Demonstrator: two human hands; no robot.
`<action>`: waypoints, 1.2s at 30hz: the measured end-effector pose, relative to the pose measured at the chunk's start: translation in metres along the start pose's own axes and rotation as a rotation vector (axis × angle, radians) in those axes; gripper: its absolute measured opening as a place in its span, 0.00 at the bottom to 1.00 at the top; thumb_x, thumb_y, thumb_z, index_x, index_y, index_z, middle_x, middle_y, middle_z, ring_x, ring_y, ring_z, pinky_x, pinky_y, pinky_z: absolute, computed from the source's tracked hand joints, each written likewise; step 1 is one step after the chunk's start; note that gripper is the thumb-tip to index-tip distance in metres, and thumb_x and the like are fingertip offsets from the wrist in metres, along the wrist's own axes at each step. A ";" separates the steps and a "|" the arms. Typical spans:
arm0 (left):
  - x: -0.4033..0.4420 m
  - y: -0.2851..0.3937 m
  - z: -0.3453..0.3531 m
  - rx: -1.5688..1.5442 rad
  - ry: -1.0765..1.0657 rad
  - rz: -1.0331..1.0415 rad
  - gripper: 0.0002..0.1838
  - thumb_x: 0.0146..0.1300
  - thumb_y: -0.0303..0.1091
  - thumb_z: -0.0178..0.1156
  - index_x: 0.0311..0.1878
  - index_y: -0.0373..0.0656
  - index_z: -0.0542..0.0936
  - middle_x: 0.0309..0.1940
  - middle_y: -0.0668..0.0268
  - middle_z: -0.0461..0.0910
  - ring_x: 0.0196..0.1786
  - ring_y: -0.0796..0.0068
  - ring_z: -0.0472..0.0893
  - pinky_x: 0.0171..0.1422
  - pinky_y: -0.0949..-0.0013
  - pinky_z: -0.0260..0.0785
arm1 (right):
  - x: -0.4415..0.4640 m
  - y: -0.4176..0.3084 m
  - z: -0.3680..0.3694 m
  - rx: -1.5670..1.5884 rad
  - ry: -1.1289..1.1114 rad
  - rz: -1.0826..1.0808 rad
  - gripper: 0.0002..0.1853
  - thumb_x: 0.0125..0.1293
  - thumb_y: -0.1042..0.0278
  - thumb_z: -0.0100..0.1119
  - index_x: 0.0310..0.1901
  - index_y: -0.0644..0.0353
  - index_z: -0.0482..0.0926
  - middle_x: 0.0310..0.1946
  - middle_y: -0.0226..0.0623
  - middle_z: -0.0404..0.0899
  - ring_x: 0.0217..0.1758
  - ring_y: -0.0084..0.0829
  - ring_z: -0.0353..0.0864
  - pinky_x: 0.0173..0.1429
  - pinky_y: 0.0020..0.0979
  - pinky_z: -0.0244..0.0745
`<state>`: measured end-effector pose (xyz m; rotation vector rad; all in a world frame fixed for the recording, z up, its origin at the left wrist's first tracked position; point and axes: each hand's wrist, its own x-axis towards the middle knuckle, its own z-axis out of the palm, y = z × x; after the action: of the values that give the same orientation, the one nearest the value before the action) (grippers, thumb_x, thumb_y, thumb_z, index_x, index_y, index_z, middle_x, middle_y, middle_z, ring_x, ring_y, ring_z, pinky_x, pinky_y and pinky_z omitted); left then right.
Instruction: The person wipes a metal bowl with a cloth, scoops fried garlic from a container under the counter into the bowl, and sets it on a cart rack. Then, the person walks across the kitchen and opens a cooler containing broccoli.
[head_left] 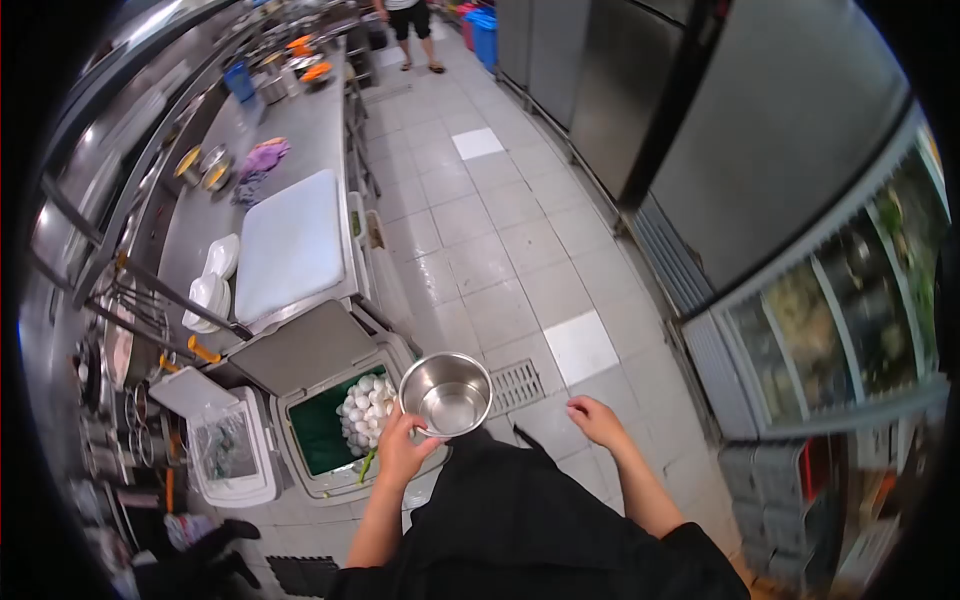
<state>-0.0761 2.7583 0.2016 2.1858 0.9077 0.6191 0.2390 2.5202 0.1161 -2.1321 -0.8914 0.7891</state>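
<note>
My left hand grips the rim of a round steel bowl, thumb over the near edge. The bowl's shiny inside shows no food. Just left of it is an open bin with a green inside, where a pile of white eggs shows at the right. A thin green stalk lies at the bin's near edge, close to my left wrist. My right hand hangs over the floor to the right, apart from the bowl, its fingers curled in with nothing seen in them.
A steel counter on the left carries a white cutting board, white dishes and a purple cloth. Another open bin stands left. Fridges line the right; grey crates stand below. A person stands far ahead.
</note>
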 end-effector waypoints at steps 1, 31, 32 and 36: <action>0.008 -0.001 0.009 0.005 0.009 -0.046 0.21 0.39 0.38 0.80 0.32 0.42 0.77 0.66 0.42 0.69 0.60 0.45 0.77 0.60 0.58 0.72 | 0.029 -0.022 -0.003 0.040 -0.046 -0.101 0.15 0.67 0.57 0.59 0.46 0.61 0.81 0.35 0.39 0.84 0.39 0.34 0.83 0.45 0.33 0.77; 0.751 -0.079 0.083 -0.016 -0.247 0.039 0.26 0.52 0.43 0.73 0.54 0.51 0.76 0.75 0.51 0.58 0.70 0.50 0.69 0.67 0.58 0.68 | 0.804 -0.222 -0.087 0.494 -0.407 0.118 0.08 0.66 0.68 0.56 0.34 0.63 0.72 0.31 0.34 0.73 0.32 0.27 0.78 0.35 0.34 0.85; 0.768 -0.082 0.074 -0.038 -0.184 0.065 0.33 0.53 0.42 0.72 0.63 0.52 0.74 0.75 0.50 0.57 0.72 0.50 0.66 0.71 0.58 0.64 | 0.833 -0.233 -0.083 0.438 -0.374 0.074 0.09 0.65 0.67 0.56 0.31 0.61 0.71 0.27 0.30 0.71 0.29 0.24 0.75 0.34 0.32 0.81; 0.828 -0.119 0.045 -0.114 0.037 -0.066 0.41 0.57 0.41 0.68 0.74 0.48 0.63 0.75 0.48 0.58 0.74 0.50 0.64 0.73 0.58 0.62 | 0.934 -0.298 -0.087 0.367 -0.379 -0.034 0.11 0.65 0.68 0.57 0.27 0.57 0.67 0.22 0.24 0.65 0.24 0.21 0.68 0.29 0.29 0.73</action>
<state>0.4348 3.4216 0.2181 2.0409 0.9371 0.6652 0.7394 3.3673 0.1502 -1.6715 -0.8870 1.2603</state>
